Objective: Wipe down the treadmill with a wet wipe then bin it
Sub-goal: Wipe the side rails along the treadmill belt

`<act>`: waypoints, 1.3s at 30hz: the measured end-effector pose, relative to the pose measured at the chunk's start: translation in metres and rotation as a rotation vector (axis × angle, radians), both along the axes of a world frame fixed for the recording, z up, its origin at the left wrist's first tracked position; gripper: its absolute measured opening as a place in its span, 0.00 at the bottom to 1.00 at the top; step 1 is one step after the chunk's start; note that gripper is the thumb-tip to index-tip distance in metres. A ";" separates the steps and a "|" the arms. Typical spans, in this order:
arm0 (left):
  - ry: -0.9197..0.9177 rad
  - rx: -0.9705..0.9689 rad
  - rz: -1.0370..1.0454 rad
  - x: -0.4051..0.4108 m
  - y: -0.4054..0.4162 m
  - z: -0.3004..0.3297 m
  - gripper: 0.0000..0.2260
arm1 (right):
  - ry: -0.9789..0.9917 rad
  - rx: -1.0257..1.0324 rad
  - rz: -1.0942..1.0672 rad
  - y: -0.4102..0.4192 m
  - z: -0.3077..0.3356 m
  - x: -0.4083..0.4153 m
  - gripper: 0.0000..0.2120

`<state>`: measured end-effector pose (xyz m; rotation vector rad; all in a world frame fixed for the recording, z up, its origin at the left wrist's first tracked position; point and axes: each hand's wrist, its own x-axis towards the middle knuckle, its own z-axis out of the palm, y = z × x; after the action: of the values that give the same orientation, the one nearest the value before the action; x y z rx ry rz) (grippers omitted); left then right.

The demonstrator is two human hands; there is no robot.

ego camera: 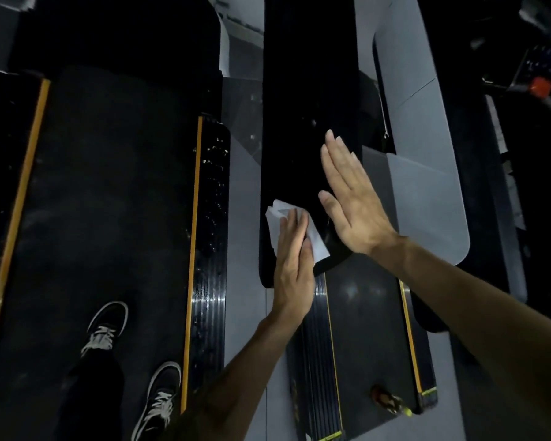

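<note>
Your left hand presses the wipe on the treadmill rail's near end; your right hand lies flat just right.

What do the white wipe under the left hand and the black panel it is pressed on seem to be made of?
Wipe: thin, soft nonwoven or paper sheet, matte, folding and creasing under the flat left hand. Black panel: probably smooth hard plastic with a slight gloss, judging by its rounded moulded edge and faint sheen; dim light leaves this uncertain.

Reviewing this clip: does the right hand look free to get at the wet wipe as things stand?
Probably yes. The right hand is flat and holds nothing, close beside the wet wipe, whose near corner shows. The left hand presses on most of it.
</note>
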<state>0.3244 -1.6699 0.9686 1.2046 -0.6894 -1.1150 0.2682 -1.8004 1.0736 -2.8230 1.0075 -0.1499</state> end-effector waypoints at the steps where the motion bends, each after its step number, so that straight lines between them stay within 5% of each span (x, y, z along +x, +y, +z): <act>1: -0.019 -0.013 0.005 0.000 -0.007 0.002 0.21 | -0.007 0.002 -0.023 0.000 -0.001 0.002 0.29; 14: -0.079 -0.002 0.136 -0.018 0.003 -0.012 0.23 | -0.076 -0.027 0.070 -0.002 -0.008 -0.005 0.26; 24: -0.104 -0.035 0.016 0.001 -0.026 -0.011 0.23 | -0.063 -0.019 0.042 0.001 -0.006 -0.003 0.27; 34: 0.088 -0.129 0.180 -0.010 0.001 0.029 0.17 | -0.070 -0.036 0.051 0.001 -0.009 -0.004 0.26; 39: -0.085 -0.084 0.414 -0.019 0.009 0.018 0.12 | -0.076 -0.030 0.051 0.002 -0.009 -0.003 0.26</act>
<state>0.3058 -1.6612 0.9865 1.2576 -0.5141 -0.6876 0.2648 -1.7981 1.0650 -2.8428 0.9241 -0.2672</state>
